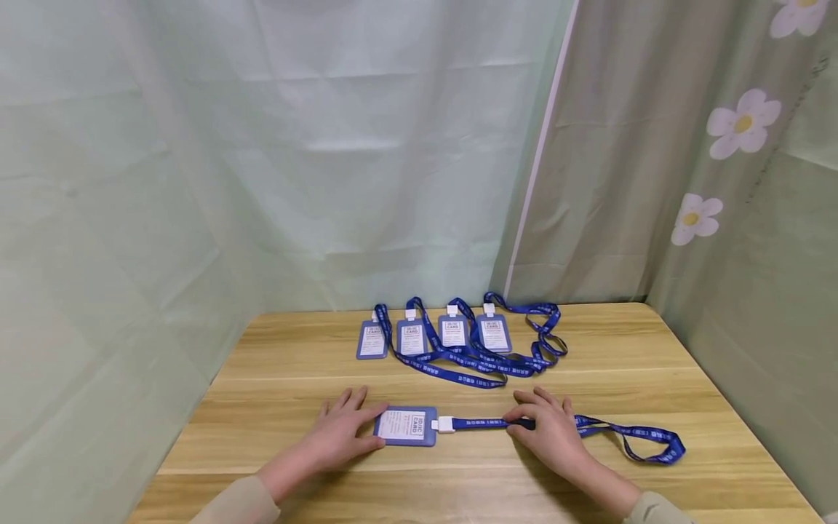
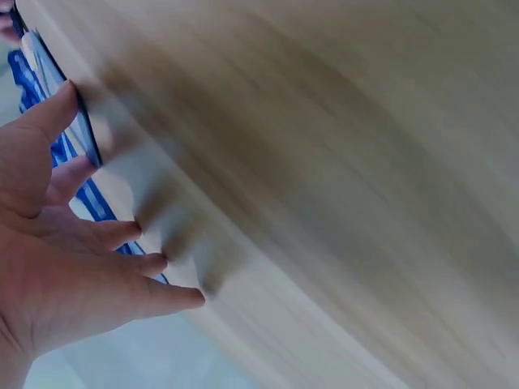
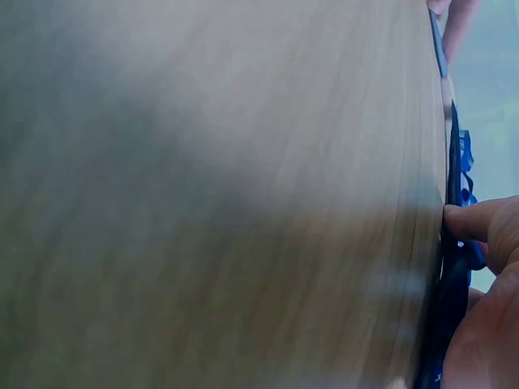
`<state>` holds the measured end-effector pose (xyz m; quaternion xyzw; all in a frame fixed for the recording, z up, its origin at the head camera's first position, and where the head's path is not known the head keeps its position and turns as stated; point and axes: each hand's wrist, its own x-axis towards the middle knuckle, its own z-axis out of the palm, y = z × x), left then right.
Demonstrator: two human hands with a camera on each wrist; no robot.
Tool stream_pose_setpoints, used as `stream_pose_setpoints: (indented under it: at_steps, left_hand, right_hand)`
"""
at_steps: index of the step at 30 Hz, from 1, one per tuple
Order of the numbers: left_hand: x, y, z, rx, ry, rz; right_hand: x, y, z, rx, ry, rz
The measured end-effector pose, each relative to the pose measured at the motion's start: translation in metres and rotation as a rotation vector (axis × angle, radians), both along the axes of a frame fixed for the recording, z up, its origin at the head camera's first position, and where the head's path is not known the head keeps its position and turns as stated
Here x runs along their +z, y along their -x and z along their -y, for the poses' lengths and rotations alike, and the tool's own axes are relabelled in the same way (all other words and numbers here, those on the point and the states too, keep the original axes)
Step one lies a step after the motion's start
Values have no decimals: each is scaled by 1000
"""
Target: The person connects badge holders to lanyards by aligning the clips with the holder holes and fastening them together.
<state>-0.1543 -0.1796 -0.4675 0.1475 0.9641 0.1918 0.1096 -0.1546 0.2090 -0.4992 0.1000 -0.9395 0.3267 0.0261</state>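
Note:
A blue badge holder (image 1: 428,434) with a white ID card in it lies flat on the wooden table, its clip end turned to the right. My left hand (image 1: 340,431) has its fingers spread, with thumb and index finger touching the two left corners of the holder. From the white clip (image 1: 446,424) a blue lanyard (image 1: 476,423) runs straight to the right. Thumb and index finger of my right hand (image 1: 550,431) pinch this strap. Beyond that hand, the rest of the lanyard trails off in a loose loop. The right wrist view shows the dark strap (image 3: 454,284) under the fingers.
Behind the hands, several more blue badge holders (image 1: 492,335) stand in a row, their lanyards (image 1: 452,375) tangled in front and to the right. The wooden table (image 1: 327,495) ends at a pale curtain (image 1: 393,182) at the back and sides.

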Motion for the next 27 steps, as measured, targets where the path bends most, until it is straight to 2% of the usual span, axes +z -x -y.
stream_pose_setpoints:
  at_steps: [7, 14, 21, 27]
  left_hand:
    - [9, 0, 38, 46, 45, 13]
    - [13, -1, 62, 70, 102, -5]
    - [9, 1, 61, 27, 109, -33]
    - [7, 1, 60, -64, 71, -54]
  right_hand:
    - [1, 0, -3, 7, 0, 7]
    - [2, 0, -5, 14, -31, 26]
    - [8, -8, -17, 90, -83, 2]
    - [10, -13, -33, 266, -105, -13]
